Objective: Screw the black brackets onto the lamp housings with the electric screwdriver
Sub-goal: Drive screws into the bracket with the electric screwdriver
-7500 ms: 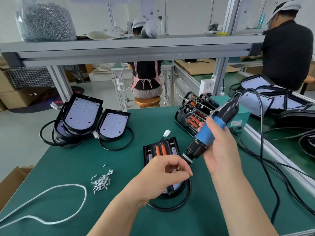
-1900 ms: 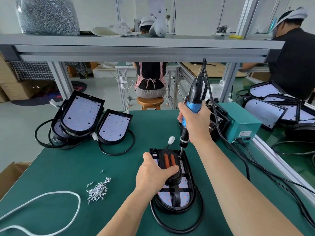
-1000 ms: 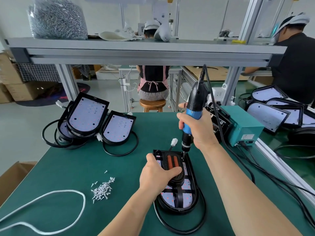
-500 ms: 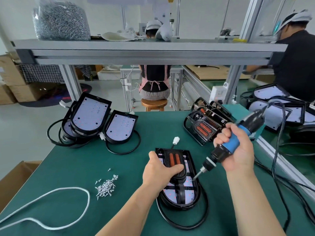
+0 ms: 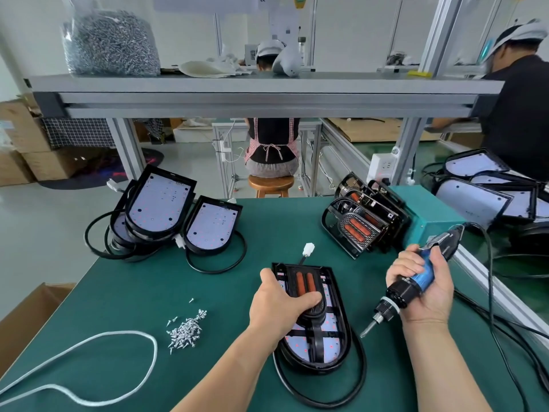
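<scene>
On the matte green bench [image 5: 142, 292], toward its six o'clock edge, lies a glossy black D-shaped lamp housing [image 5: 341, 319]. The left hand [image 5: 279, 307] curls its grip over the housing's black bracket [image 5: 317, 337]. At the housing's three o'clock, the right hand [image 5: 430, 295] wraps its grip round the blue-and-black electric screwdriver [image 5: 423, 276], whose bit points toward seven o'clock, clear of the housing. Small silvery screws [image 5: 187, 330] are heaped at nine o'clock. A grey metal shelf [image 5: 267, 93] spans overhead.
</scene>
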Demonstrator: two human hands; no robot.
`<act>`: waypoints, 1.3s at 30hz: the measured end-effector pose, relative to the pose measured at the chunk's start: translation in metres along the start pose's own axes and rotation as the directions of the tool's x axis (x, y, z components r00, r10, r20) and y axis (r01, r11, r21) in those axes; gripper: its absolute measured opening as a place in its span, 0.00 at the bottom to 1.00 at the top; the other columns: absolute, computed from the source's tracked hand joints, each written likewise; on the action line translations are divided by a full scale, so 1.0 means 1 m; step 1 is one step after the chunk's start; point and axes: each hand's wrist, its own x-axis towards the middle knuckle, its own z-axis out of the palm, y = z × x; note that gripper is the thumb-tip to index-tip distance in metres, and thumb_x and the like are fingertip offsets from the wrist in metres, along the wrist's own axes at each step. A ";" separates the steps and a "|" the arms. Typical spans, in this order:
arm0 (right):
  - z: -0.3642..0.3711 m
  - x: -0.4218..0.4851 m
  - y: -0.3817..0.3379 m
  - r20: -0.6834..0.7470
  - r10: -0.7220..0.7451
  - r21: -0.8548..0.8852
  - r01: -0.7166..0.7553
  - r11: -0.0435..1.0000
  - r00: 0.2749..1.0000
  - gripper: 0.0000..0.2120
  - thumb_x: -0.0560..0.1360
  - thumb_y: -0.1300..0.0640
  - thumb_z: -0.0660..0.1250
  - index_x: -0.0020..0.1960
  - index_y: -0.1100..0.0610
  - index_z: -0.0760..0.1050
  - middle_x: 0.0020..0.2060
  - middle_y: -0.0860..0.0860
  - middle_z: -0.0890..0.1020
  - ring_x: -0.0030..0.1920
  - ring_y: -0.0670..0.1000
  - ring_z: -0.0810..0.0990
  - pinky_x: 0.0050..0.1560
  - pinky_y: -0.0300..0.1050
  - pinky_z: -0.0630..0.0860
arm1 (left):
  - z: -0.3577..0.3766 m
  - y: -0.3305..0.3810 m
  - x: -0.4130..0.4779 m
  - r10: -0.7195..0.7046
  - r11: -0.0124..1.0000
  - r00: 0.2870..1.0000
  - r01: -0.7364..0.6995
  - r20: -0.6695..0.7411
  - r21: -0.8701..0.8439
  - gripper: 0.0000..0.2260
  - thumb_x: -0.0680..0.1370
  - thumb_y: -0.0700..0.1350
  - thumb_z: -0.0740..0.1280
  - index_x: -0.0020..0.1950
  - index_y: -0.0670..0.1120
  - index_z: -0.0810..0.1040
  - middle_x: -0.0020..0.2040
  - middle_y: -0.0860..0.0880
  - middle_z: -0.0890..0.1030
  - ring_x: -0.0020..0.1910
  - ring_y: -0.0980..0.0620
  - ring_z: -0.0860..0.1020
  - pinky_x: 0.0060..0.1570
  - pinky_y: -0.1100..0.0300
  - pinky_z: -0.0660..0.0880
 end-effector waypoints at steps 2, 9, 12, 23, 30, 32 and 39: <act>0.000 -0.001 0.001 0.018 0.011 -0.043 -0.011 0.999 1.000 0.23 0.60 0.55 0.85 0.47 0.57 0.76 0.32 0.43 0.71 0.28 0.40 0.72 0.32 0.29 0.71 | 0.000 0.000 0.000 0.005 1.000 1.000 -0.005 0.000 -0.001 0.31 0.65 0.60 0.79 0.53 0.47 0.64 0.47 0.49 0.81 0.47 0.48 0.81 0.49 0.47 0.80; -0.004 -0.002 0.001 0.026 0.020 -0.049 -0.019 0.999 0.999 0.25 0.61 0.54 0.85 0.50 0.55 0.74 0.33 0.42 0.71 0.29 0.40 0.72 0.33 0.28 0.71 | 0.001 -0.002 0.001 0.025 1.000 1.000 -0.025 -0.004 -0.007 0.31 0.65 0.59 0.79 0.53 0.46 0.65 0.47 0.50 0.81 0.47 0.48 0.81 0.51 0.46 0.79; -0.003 0.000 0.002 0.025 0.022 -0.063 -0.020 0.998 0.999 0.25 0.61 0.54 0.85 0.50 0.55 0.74 0.33 0.42 0.71 0.29 0.40 0.72 0.33 0.29 0.71 | 0.001 -0.003 0.002 0.023 1.000 1.000 -0.023 -0.006 -0.012 0.31 0.65 0.60 0.79 0.53 0.47 0.65 0.47 0.50 0.81 0.47 0.48 0.80 0.51 0.47 0.79; -0.005 0.002 0.007 0.013 0.028 -0.058 -0.028 0.998 1.000 0.26 0.60 0.54 0.86 0.49 0.55 0.75 0.33 0.42 0.71 0.29 0.40 0.72 0.33 0.29 0.71 | -0.001 -0.002 0.000 0.013 1.000 1.000 -0.013 -0.005 -0.010 0.31 0.65 0.60 0.79 0.54 0.47 0.65 0.48 0.50 0.80 0.48 0.48 0.80 0.51 0.47 0.79; -0.004 0.003 0.011 -0.012 0.027 -0.047 -0.028 0.999 1.000 0.27 0.57 0.55 0.87 0.50 0.57 0.77 0.33 0.43 0.72 0.29 0.40 0.73 0.33 0.29 0.72 | -0.002 -0.001 -0.001 0.003 1.000 1.000 -0.003 -0.001 -0.012 0.31 0.66 0.60 0.79 0.54 0.46 0.65 0.48 0.48 0.80 0.48 0.47 0.80 0.51 0.46 0.79; -0.005 0.004 0.011 -0.018 0.030 -0.031 -0.030 0.999 0.999 0.27 0.56 0.56 0.87 0.50 0.57 0.77 0.33 0.43 0.71 0.29 0.40 0.73 0.33 0.30 0.72 | -0.002 -0.001 -0.001 0.003 1.000 1.000 -0.003 -0.002 -0.022 0.31 0.66 0.60 0.79 0.54 0.46 0.65 0.49 0.49 0.81 0.49 0.48 0.80 0.52 0.46 0.79; -0.007 0.007 0.011 -0.032 0.029 -0.009 -0.030 1.000 0.999 0.28 0.56 0.56 0.88 0.49 0.57 0.77 0.33 0.43 0.71 0.28 0.40 0.73 0.32 0.30 0.72 | -0.004 0.000 -0.001 -0.010 1.000 1.000 0.010 0.020 -0.002 0.31 0.67 0.60 0.78 0.56 0.46 0.65 0.51 0.49 0.81 0.50 0.49 0.80 0.54 0.46 0.78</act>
